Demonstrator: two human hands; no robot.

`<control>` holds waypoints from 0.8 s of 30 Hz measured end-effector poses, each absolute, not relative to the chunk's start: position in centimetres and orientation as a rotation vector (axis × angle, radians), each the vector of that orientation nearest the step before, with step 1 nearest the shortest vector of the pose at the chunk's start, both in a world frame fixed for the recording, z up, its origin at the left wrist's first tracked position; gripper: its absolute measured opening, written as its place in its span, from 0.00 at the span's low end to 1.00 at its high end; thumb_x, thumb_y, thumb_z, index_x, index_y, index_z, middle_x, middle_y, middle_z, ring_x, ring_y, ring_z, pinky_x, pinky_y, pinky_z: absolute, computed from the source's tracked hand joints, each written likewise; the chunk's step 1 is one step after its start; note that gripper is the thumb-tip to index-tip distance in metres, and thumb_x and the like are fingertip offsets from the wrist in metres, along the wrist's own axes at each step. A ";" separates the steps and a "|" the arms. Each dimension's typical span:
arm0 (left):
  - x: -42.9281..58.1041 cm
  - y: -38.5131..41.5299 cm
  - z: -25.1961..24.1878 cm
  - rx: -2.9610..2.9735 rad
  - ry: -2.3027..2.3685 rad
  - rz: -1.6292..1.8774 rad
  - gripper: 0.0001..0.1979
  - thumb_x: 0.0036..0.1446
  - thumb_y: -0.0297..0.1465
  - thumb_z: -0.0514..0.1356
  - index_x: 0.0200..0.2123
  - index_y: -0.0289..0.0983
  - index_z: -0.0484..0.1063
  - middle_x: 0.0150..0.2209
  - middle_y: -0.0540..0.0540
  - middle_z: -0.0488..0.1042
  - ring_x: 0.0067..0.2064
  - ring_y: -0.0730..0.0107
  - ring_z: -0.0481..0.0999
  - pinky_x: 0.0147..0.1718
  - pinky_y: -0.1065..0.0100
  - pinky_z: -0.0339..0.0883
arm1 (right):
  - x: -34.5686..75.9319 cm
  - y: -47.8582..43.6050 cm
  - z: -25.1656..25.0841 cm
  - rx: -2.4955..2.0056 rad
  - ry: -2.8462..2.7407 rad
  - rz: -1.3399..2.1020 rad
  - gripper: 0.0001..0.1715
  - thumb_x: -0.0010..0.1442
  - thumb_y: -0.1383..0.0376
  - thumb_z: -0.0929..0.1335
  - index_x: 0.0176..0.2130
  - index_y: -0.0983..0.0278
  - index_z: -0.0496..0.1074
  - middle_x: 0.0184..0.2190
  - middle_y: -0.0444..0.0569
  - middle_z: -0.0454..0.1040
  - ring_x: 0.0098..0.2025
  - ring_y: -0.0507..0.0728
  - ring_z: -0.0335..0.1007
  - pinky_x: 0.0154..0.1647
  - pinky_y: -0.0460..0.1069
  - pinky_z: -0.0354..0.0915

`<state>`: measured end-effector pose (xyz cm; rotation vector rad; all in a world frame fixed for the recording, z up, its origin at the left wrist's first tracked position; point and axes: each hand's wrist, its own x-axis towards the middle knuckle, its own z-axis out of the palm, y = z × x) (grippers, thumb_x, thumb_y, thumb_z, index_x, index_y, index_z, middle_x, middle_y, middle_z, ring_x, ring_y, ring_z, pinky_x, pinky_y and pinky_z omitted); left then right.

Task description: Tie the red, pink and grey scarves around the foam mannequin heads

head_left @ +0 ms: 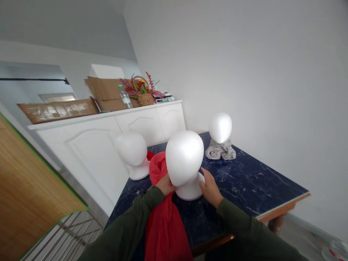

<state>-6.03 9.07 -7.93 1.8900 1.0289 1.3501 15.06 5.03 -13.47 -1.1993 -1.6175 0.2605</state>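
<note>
Nearest, green sleeves (130,221) reached in over the table (252,181), and a red cloth (166,228) ran down past the left wrist and out of the picture's lower edge. Beyond lay the near head (185,159), white and upright on the table, just right of the cloth's upper folds. The left hand (165,184) curled in at its neck below the chin, fingers partly hidden; the right hand (211,189) curved about the base from the other side. Both appeared to touch it, though whether they had closed firmly could not be told.

The step looked like steadying or placing this head. By judgement, the next move called for an even hold low on the neck while the cloth was kept from snagging beneath the base.

Farther off stood the left head (132,148), then the far head (220,127) above a bunched grey cloth (219,151). Behind ran a cabinet (92,141) bearing a bottle (125,98) and a flower basket (146,99).
</note>
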 end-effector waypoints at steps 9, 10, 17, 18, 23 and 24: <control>-2.2 8.2 -10.0 1.590 1.115 1.393 0.27 0.29 0.30 0.68 0.38 0.37 0.68 0.37 0.42 0.74 0.45 0.55 0.70 0.52 0.52 0.56 | 15.0 5.0 -14.0 -1.007 -1.834 0.282 0.35 0.49 0.73 0.55 0.58 0.67 0.47 0.57 0.53 0.51 0.58 0.57 0.46 0.59 0.56 0.46; -2.0 8.1 -9.8 1.580 1.126 1.415 0.26 0.29 0.31 0.68 0.38 0.37 0.69 0.37 0.43 0.74 0.46 0.56 0.70 0.52 0.52 0.56 | 15.2 4.9 -13.8 -0.982 -1.848 0.260 0.36 0.50 0.73 0.55 0.58 0.66 0.47 0.58 0.52 0.50 0.59 0.56 0.45 0.59 0.56 0.45; -4.1 6.8 -7.9 1.557 1.141 1.510 0.25 0.29 0.35 0.68 0.36 0.37 0.70 0.37 0.43 0.74 0.48 0.56 0.68 0.54 0.54 0.53 | 15.6 4.3 -13.1 -0.995 -1.744 0.175 0.34 0.53 0.71 0.56 0.59 0.63 0.45 0.58 0.51 0.50 0.59 0.57 0.43 0.59 0.58 0.46; -5.1 6.5 -7.5 1.553 1.172 1.536 0.25 0.30 0.36 0.68 0.37 0.37 0.70 0.37 0.43 0.74 0.48 0.56 0.67 0.54 0.55 0.53 | 15.6 4.2 -13.1 -1.007 -1.722 0.183 0.33 0.53 0.71 0.56 0.59 0.64 0.45 0.57 0.52 0.51 0.59 0.57 0.44 0.58 0.58 0.46; -12.2 4.9 -6.2 1.572 1.748 1.640 0.23 0.38 0.36 0.64 0.41 0.39 0.69 0.45 0.48 0.71 0.56 0.61 0.57 0.59 0.60 0.41 | 15.5 4.2 -13.2 -1.020 -1.653 0.261 0.31 0.53 0.71 0.56 0.57 0.64 0.49 0.54 0.53 0.56 0.57 0.57 0.49 0.57 0.58 0.49; -13.7 4.6 -6.3 1.536 1.886 1.629 0.23 0.39 0.36 0.63 0.43 0.38 0.68 0.47 0.48 0.69 0.57 0.62 0.55 0.59 0.61 0.39 | 15.5 4.2 -13.3 -1.019 -1.645 0.286 0.31 0.53 0.71 0.56 0.57 0.64 0.50 0.54 0.53 0.57 0.56 0.57 0.51 0.56 0.58 0.50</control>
